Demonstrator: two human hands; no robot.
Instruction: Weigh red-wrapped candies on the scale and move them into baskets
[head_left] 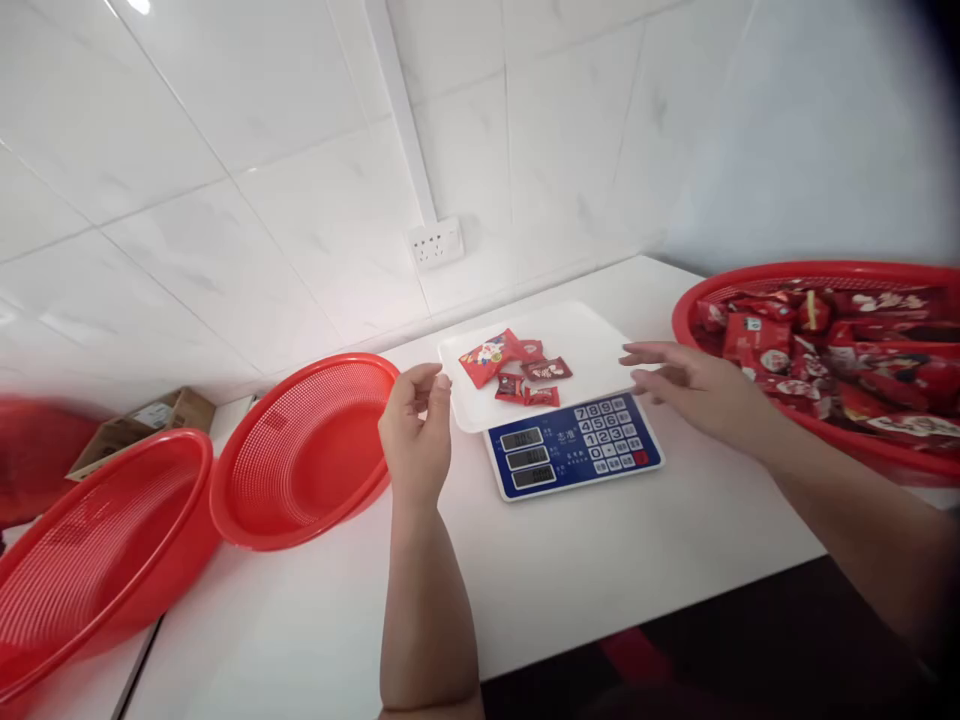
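A white weighing tray [600, 350] sits on top of a digital scale with a blue keypad panel [574, 450]. Several small red and dark-red snack packets [546, 370] lie on the tray, along with one larger red packet [484, 360] at its left. Beside the tray's left edge is my left hand [416, 435], fingers loosely bent and thumb up, with nothing visible in it. My right hand [686, 385] is at the tray's right edge, thumb and fingers apart. Whether either hand touches the rim I cannot tell.
Right of the scale stands a red basket [682, 310] full of red snack packets. Two more red baskets, one round [300, 455] and one farther left [97, 560], stand on the white table [300, 640]. Behind them is a cardboard box [191, 410]; a socket [436, 243] is on the tiled wall.
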